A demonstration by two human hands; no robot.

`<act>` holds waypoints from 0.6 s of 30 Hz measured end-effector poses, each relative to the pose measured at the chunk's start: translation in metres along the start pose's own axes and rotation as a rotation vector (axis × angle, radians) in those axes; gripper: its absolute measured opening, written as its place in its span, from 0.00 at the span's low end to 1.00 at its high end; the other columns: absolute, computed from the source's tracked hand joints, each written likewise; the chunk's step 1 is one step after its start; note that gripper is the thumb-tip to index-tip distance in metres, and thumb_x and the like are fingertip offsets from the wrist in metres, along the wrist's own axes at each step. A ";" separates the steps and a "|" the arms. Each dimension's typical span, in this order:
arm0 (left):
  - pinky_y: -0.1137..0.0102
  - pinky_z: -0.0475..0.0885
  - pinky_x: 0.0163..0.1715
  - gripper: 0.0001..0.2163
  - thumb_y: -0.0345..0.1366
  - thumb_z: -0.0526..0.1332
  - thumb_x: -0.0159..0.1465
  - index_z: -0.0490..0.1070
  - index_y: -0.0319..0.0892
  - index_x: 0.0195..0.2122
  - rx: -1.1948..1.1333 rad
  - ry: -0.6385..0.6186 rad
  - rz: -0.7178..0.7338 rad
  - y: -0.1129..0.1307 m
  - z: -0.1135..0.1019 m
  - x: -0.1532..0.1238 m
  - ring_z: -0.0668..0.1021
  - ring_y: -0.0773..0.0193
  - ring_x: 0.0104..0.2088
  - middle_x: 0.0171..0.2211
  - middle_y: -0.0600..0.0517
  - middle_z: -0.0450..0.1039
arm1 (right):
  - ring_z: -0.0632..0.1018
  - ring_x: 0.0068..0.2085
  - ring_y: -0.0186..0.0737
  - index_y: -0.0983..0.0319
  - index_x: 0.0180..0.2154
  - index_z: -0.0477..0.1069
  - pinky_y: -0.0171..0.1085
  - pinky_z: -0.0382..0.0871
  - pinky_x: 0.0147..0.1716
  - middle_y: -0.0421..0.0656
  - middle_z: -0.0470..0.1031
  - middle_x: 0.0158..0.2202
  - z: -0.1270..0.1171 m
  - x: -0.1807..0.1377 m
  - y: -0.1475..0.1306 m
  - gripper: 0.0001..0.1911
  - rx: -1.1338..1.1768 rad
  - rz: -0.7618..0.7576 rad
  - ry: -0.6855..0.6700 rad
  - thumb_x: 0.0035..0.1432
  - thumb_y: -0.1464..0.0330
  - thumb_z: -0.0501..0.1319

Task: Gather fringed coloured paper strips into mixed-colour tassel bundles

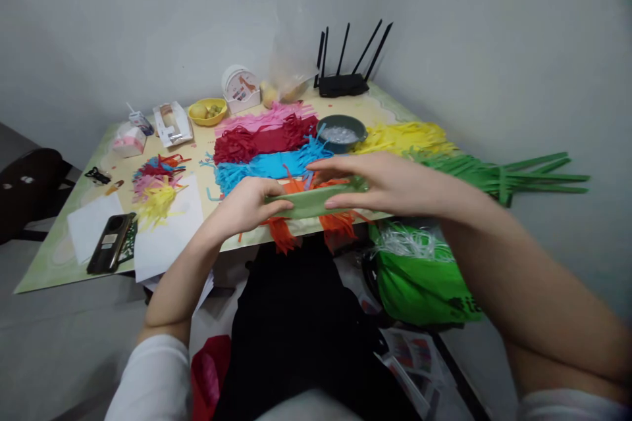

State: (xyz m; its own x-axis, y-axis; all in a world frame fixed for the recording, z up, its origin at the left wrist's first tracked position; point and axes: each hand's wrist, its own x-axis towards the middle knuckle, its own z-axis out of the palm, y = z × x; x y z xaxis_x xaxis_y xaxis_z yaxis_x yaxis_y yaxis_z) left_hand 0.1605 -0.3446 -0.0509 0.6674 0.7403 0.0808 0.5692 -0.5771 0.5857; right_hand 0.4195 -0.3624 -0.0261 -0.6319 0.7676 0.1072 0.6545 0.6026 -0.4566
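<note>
Both my hands hold a folded green paper strip (316, 200) over the table's near edge. My left hand (249, 205) pinches its left end, thumb on top. My right hand (380, 184) lies along its right part, fingers pressed on it. Under the strip lies fringed orange paper (336, 223), hanging over the edge. Behind it are rows of fringed blue paper (266, 166), red paper (264, 138) and pink paper (266, 118).
A grey bowl (342, 132), yellow fringe (405, 136) and green fringe (494, 174) lie to the right. A black router (343, 83) stands at the back. A phone (109, 242), white sheets (170, 230) and small paper tufts (155, 187) lie left. A green bag (419, 279) sits below.
</note>
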 end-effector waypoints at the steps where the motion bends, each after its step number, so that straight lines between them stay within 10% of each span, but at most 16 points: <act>1: 0.73 0.59 0.28 0.11 0.38 0.60 0.63 0.73 0.38 0.26 0.033 0.015 -0.004 0.001 0.001 0.000 0.68 0.69 0.26 0.23 0.55 0.69 | 0.78 0.46 0.48 0.60 0.52 0.74 0.40 0.70 0.41 0.48 0.78 0.49 0.006 0.005 -0.003 0.21 -0.035 0.018 0.006 0.61 0.59 0.60; 7: 0.72 0.58 0.28 0.08 0.37 0.64 0.60 0.71 0.39 0.27 0.128 0.085 -0.029 -0.002 0.003 0.002 0.69 0.66 0.27 0.25 0.54 0.70 | 0.73 0.30 0.39 0.61 0.29 0.74 0.35 0.59 0.29 0.43 0.77 0.29 0.030 0.022 -0.004 0.09 -0.166 -0.007 0.036 0.60 0.66 0.60; 18: 0.73 0.55 0.24 0.14 0.42 0.63 0.60 0.68 0.39 0.21 -0.095 0.038 -0.049 -0.008 -0.007 0.001 0.63 0.70 0.23 0.19 0.58 0.62 | 0.72 0.28 0.36 0.60 0.30 0.74 0.34 0.58 0.27 0.40 0.76 0.27 0.024 0.018 0.000 0.05 0.010 0.021 0.117 0.57 0.66 0.63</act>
State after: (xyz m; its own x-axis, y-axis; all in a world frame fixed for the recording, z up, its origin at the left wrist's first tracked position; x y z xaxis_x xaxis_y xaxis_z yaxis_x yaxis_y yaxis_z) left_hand 0.1529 -0.3364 -0.0497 0.6204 0.7802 0.0800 0.5513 -0.5064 0.6630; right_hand 0.3987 -0.3537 -0.0454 -0.5653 0.8004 0.1994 0.6625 0.5846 -0.4684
